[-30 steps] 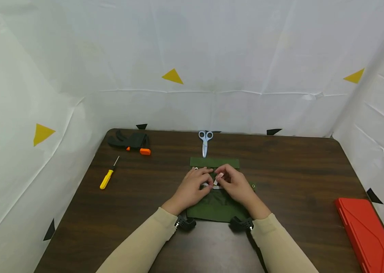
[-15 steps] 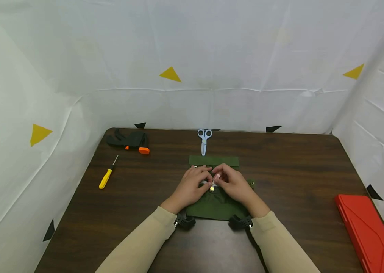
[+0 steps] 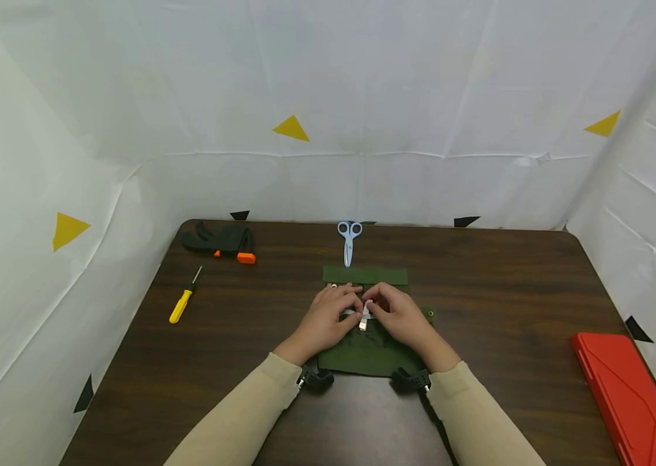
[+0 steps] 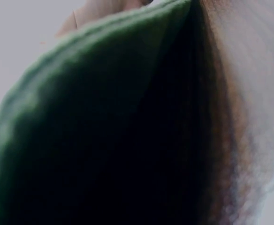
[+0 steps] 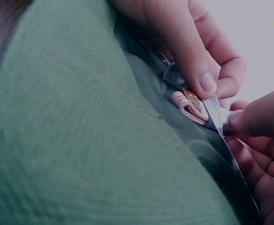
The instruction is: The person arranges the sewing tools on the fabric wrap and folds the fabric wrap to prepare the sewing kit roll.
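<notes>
A green fabric pouch (image 3: 357,359) lies unfolded on the table, a pale elastic band (image 5: 214,111) running across it. Thumb and finger of my left hand (image 3: 330,317) pinch the band, as the right wrist view shows. A folded tape measure (image 5: 192,111), pinkish white with a brass end, passes under the band. Its end (image 3: 363,325) sticks out on the near side in the head view. From the far side, my right hand (image 3: 402,318) pinches the tape. Green cloth (image 4: 57,70) close to the lens fills much of the left wrist view.
Light blue scissors (image 3: 349,243) lie just beyond the pouch. A yellow-handled screwdriver (image 3: 181,304) and a black strap with orange parts (image 3: 223,239) are at the left. On the right edge of the table (image 3: 497,310) sits a red case (image 3: 631,388).
The folded tape, earlier slanting between the right fingertips beyond the band, has moved toward the near side, its brass end now showing below the band. The left hand stays nearly still.
</notes>
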Motion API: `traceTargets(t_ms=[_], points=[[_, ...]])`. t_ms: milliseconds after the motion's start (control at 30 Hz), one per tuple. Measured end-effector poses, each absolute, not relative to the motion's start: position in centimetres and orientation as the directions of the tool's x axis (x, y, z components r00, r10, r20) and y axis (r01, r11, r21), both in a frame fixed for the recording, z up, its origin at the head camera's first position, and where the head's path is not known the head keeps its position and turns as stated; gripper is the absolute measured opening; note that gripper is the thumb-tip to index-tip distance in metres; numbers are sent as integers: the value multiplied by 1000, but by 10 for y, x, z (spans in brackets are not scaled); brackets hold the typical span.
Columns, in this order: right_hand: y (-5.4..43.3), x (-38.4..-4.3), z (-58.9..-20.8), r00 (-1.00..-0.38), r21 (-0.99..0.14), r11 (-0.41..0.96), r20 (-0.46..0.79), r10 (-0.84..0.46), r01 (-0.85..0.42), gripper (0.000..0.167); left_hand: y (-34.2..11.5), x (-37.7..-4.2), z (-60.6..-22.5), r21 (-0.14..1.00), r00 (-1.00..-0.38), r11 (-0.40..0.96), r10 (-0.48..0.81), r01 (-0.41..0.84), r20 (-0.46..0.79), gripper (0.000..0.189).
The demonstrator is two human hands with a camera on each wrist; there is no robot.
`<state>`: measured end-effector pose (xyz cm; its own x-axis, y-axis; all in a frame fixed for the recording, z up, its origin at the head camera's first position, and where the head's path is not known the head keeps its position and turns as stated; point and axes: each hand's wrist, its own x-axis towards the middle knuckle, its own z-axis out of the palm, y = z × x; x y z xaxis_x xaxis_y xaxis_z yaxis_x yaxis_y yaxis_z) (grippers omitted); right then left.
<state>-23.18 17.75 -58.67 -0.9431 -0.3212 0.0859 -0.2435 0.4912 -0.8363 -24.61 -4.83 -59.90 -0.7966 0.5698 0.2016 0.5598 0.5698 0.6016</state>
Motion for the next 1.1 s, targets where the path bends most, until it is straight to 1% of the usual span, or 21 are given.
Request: traceTargets(t_ms=[167,467,567,667,767,867,933,1033,1100], points=[[178,-233,-589,-933,-815,507,108,-344,-281,15,-49,-245,-599,609,-795,562,572,560,203,7],[177,-232,-587,-932,-823,492,115,-344,-283,20,-50,-245,-598,622,-790,544,576,563,210,5],[177,-232,-588,-933,-824,489,124,-337,-286,20,-53,-246,-595,655,-785,522,593,546,181,4],[178,-232,-588,-937,-828,484,131,-324,-283,20,-57,-248,-589,713,-767,474,627,516,138,10],[179,-232,-588,-941,-834,477,135,-312,-278,19,-66,-252,-578,780,-744,425,663,459,76,24],[179,-232,-588,-941,-838,471,138,-309,-277,19,-80,-256,-567,808,-726,431,688,401,-7,47],[178,-231,-588,-941,-842,464,138,-310,-276,18,-91,-259,-562,791,-721,473,690,388,-59,69],[178,-231,-589,-941,-852,447,139,-309,-272,19,-102,-263,-562,732,-725,545,681,409,-102,99],[179,-231,-591,-942,-864,430,135,-306,-264,19,-103,-265,-568,689,-733,580,672,435,-103,112]])
